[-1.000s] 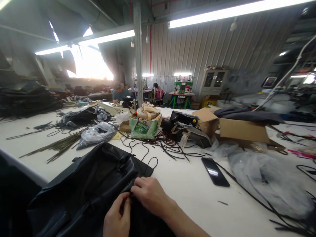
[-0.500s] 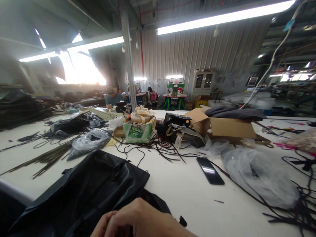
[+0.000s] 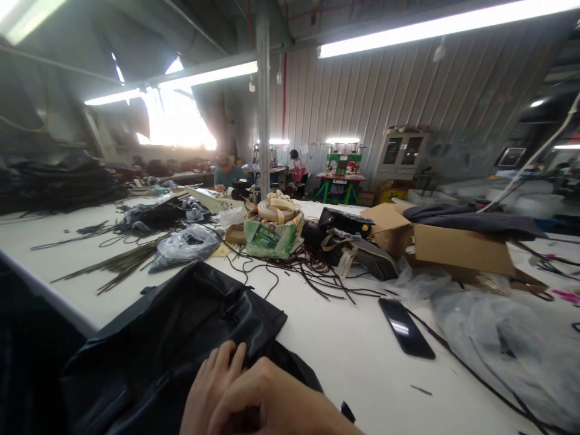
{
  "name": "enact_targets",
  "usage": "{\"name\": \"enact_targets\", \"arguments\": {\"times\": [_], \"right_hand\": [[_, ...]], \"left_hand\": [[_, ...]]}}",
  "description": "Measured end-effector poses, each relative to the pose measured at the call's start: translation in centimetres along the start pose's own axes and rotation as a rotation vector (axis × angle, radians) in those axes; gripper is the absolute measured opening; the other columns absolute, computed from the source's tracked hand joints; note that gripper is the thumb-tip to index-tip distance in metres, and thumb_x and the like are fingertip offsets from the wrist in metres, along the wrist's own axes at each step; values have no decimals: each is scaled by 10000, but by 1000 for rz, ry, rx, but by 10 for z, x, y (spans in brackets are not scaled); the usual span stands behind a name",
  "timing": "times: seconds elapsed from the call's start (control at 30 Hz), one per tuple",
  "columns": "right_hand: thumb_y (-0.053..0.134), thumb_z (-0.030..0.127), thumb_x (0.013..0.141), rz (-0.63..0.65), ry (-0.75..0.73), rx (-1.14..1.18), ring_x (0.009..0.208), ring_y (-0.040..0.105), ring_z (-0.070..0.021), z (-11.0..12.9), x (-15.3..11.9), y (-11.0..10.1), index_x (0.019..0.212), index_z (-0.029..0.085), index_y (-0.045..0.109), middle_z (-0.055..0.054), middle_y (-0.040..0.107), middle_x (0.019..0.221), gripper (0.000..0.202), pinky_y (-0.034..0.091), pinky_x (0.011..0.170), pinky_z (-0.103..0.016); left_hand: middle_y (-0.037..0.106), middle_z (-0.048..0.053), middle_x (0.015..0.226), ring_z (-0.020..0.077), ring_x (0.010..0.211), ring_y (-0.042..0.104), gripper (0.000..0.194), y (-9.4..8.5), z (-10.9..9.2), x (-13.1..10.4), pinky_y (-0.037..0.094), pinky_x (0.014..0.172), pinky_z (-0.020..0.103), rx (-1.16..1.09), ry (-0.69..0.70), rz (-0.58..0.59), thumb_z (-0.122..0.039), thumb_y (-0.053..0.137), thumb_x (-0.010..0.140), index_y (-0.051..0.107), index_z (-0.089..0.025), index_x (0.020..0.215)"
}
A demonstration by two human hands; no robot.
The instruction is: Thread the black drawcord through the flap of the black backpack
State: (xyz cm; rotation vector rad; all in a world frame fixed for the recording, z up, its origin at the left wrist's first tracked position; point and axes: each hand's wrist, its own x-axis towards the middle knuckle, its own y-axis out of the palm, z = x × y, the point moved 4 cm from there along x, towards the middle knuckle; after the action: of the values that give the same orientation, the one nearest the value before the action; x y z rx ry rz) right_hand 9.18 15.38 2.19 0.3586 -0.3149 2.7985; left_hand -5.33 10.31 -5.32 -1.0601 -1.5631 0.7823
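A black bag (image 3: pixel 181 326) of smooth, leather-like material lies across the near left of the white table. My left hand (image 3: pixel 211 377) is at its near edge, fingers bent and close together on the black material. Just in front, my right hand (image 3: pixel 276 396) is curled with its fingers folded in, partly covering the left. Whatever is between the right fingers is hidden. A small black tab (image 3: pixel 347 412) sticks out right of the right wrist.
A phone (image 3: pixel 406 329) lies to the right, near a clear plastic bag (image 3: pixel 507 338). Behind are a green box of webbing rolls (image 3: pixel 272 237), dark cords (image 3: pixel 324 281), a cardboard box (image 3: pixel 462 251) and another plastic bag (image 3: pixel 185 246). Two people work farther back.
The view has swung left, so everything appears shifted right. More of my left hand now shows, its fingers rising beyond my right hand. The black bag stays under both hands.
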Motion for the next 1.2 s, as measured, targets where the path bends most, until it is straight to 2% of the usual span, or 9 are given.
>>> {"name": "enact_targets", "arguments": {"times": [0.07, 0.13, 0.23, 0.33, 0.5, 0.67, 0.9, 1.07, 1.2], "right_hand": [[926, 431, 864, -44, 105, 35, 668, 622, -107, -4, -4, -9, 930, 167, 846, -2, 742, 777, 283, 468, 632, -180], [884, 364, 866, -88, 258, 72, 608, 592, -105, -15, -9, -22, 916, 169, 825, 13, 727, 718, 210, 420, 581, -200], [749, 262, 878, -136, 493, -17, 589, 588, -117, -42, -17, -45, 886, 164, 798, 9, 737, 677, 110, 387, 587, -224], [695, 263, 845, -198, 596, -161, 591, 560, -127, -69, -18, -63, 851, 161, 793, -7, 759, 685, 141, 348, 595, -247], [683, 299, 768, -367, 550, -189, 641, 517, -148, -92, -12, -68, 710, 174, 739, 9, 676, 661, 149, 375, 633, -272], [673, 379, 828, -502, 536, -297, 608, 476, -140, -95, -11, -60, 676, 181, 689, 31, 538, 615, 250, 356, 549, -254], [724, 491, 857, -568, 623, 5, 503, 474, -119, -102, -13, -38, 797, 190, 670, 48, 547, 574, 311, 362, 463, -226], [779, 701, 860, -625, 584, 17, 512, 431, -100, -100, -11, -38, 845, 166, 702, 53, 512, 592, 541, 319, 472, -223], [804, 642, 874, -686, 553, 13, 564, 471, -115, -98, -9, -35, 896, 149, 782, 11, 622, 653, 493, 362, 527, -243]], "left_hand": [[786, 108, 1213, 272, 1067, 743, 473, 1, -10, 13, 592, 948, 390, -10, -74, 120, -71, 569, 950, 739, -227, 1363], [768, 94, 1123, 263, 1013, 726, 381, 2, -22, 22, 563, 879, 372, -45, -133, 184, -15, 561, 918, 763, -197, 1186], [735, 105, 1080, 282, 1005, 713, 327, 0, -31, 28, 523, 783, 367, -49, -191, 143, 54, 521, 889, 720, -188, 984], [723, 105, 1033, 277, 962, 717, 290, 1, -31, 25, 503, 743, 364, -43, -183, 23, 29, 505, 965, 687, -195, 951], [683, 55, 926, 261, 877, 688, 237, 5, -25, 14, 463, 686, 372, -35, -170, -157, -18, 582, 989, 622, -231, 893], [662, 44, 924, 260, 865, 666, 271, 5, -30, 8, 464, 714, 393, -50, -131, -221, 12, 561, 990, 601, -242, 904], [673, 56, 933, 255, 863, 665, 281, -1, -35, 6, 465, 729, 385, -75, -131, -260, 6, 530, 994, 629, -239, 898], [696, 39, 905, 214, 834, 700, 280, -15, -21, 13, 481, 751, 340, -350, -300, -272, -105, 531, 1051, 703, -243, 880], [739, 56, 866, 229, 768, 693, 209, -27, -3, 22, 499, 732, 333, -614, -458, -275, -225, 648, 996, 779, -247, 835]]}}
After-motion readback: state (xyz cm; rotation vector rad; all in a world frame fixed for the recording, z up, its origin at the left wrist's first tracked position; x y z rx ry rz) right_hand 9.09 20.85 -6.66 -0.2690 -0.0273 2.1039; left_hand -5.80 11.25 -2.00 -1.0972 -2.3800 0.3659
